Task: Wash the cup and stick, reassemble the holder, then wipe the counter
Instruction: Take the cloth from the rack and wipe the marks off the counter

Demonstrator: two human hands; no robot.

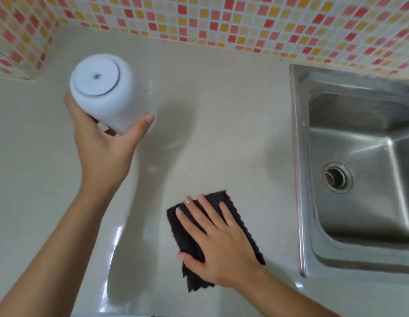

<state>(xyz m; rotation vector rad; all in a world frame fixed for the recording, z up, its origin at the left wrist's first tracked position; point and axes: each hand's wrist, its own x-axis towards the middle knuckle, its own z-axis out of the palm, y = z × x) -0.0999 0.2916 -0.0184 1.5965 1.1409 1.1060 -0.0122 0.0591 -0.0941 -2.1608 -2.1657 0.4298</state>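
1. Nearest me, left of the sink [359,156]: my left hand [103,143] grips the white cup [107,92], lifted and tilted off the counter [221,110], base toward me. It looks light, rigid and likely slick; thumb and fingers wrapped round its wall seem the safest hold.
2. Closer to the sink: my right hand [221,243] lies flat, fingers spread, pressing the dark cloth [194,243] onto the counter. Soft and limp, it should slide under palm pressure. Wiping appears under way.
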